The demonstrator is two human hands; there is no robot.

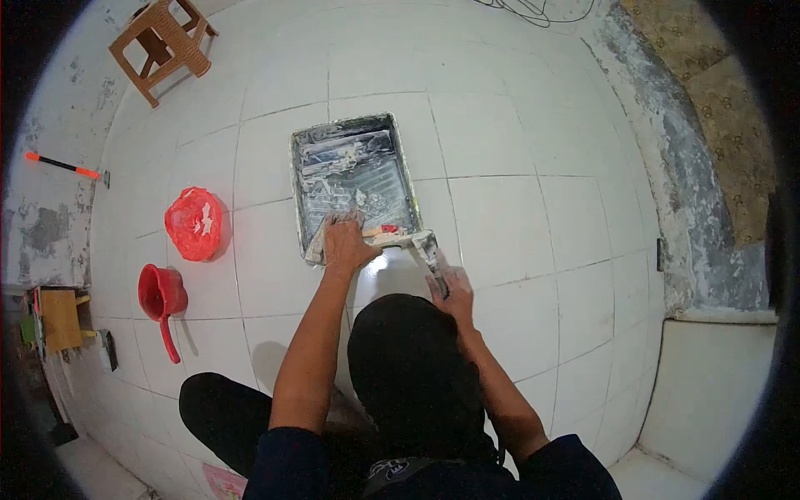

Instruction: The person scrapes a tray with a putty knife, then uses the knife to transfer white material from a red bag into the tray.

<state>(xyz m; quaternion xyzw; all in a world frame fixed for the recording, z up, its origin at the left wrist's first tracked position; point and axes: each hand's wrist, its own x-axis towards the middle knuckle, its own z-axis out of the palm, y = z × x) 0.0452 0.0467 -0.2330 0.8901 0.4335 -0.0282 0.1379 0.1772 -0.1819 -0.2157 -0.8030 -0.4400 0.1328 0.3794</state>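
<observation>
A paint tray (404,167) smeared with white and grey putty lies on the floor in front of me. My left hand (340,243), its fingers coated white, is closed over the tray's near edge. In my right hand (454,293) is a putty knife (427,250) with a dark handle and a white-caked head, held at the tray's near right corner. Between the hands, a wooden-handled tool with a red part (385,230) rests along the near rim; its working end is hidden.
To the left sit a red putty-streaked plastic bag (193,223) and a red dipper (162,292). An orange-and-black handled scraper (67,165) leans by the left wall. Far left stands a brown stool (162,46). Black cable (533,12) lies at the back.
</observation>
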